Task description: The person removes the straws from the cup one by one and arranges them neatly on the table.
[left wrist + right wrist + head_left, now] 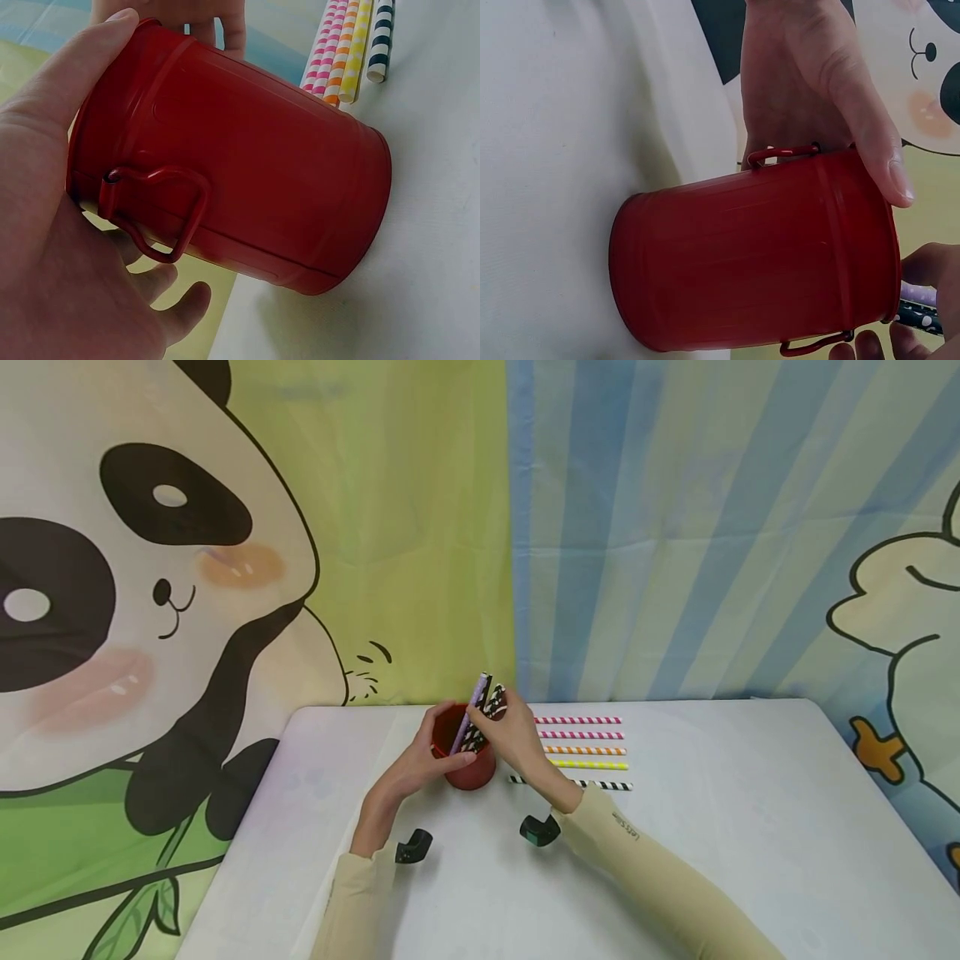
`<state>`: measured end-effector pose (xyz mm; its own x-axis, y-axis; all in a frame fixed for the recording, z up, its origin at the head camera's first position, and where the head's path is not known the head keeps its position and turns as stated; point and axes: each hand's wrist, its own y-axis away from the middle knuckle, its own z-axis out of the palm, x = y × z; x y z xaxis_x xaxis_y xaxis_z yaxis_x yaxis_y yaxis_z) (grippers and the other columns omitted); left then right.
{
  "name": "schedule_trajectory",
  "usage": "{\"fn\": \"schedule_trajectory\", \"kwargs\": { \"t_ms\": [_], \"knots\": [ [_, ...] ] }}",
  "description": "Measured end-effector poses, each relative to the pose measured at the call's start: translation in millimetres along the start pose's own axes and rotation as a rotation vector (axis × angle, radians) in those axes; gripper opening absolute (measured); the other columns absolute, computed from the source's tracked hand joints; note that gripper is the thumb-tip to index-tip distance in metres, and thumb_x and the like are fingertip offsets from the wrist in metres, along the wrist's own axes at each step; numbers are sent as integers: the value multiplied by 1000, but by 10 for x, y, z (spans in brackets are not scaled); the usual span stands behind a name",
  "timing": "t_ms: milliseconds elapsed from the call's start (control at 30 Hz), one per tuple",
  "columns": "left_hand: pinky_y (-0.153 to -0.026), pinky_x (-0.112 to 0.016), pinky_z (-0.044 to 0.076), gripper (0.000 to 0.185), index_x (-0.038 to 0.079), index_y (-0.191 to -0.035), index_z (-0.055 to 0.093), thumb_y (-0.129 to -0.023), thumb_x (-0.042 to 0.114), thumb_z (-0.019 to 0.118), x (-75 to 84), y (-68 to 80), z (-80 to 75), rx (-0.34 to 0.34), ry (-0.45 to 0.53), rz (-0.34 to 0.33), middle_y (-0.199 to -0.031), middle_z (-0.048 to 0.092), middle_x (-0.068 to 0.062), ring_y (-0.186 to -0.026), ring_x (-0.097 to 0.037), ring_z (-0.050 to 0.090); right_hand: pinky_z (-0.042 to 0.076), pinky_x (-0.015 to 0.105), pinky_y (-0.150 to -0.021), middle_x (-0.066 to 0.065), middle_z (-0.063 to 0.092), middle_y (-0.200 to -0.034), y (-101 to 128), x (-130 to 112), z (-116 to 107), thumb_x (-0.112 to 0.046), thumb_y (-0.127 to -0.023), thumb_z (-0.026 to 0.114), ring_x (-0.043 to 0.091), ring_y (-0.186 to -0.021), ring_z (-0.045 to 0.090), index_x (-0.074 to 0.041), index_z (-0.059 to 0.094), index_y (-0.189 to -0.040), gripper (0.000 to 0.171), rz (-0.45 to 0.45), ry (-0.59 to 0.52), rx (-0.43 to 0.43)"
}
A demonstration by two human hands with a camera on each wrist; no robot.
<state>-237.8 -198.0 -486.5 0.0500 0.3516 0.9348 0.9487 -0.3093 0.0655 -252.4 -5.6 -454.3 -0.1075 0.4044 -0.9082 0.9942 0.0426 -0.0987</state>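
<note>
Near the far edge of the desk (750, 827), seen from the head, the left hand (420, 768) curls round the red bucket (471, 770). The right hand (513, 735) pinches upright straws (480, 714) at its mouth; five more striped straws (585, 750) lie rightward, crosswise. At the left wrist, fingers wrap the bucket (232, 165) by its handle (157, 214). At the right wrist, fingertips (922, 274) pinch a straw end (919, 307) at the rim.

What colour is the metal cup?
Solid red cup, with red wire handles; clearest in the left wrist view.
</note>
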Motion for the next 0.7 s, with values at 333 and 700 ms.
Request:
{"fn": "schedule_trajectory", "kwargs": {
  "t_ms": [333,700],
  "knots": [
    [-111,-50,41,91,36,-154,20,-85,38,79,11,15,5,-1,-6,-7,-149,40,0,-136,-27,43,59,38,-79,14,67,-112,-97,40,32,-38,-91,71,24,-96,65,-7,55,-124,48,14,-38,-25],
    [-111,-52,42,90,35,-154,19,-86,37,79,22,19,1,-8,-15,-9,-150,38,-2,-137,-29,42,58,43,-89,19,65,-120,-151,18,35,-32,-91,71,29,-106,65,-1,56,-127,49,67,-132,-68]
  ]
}}
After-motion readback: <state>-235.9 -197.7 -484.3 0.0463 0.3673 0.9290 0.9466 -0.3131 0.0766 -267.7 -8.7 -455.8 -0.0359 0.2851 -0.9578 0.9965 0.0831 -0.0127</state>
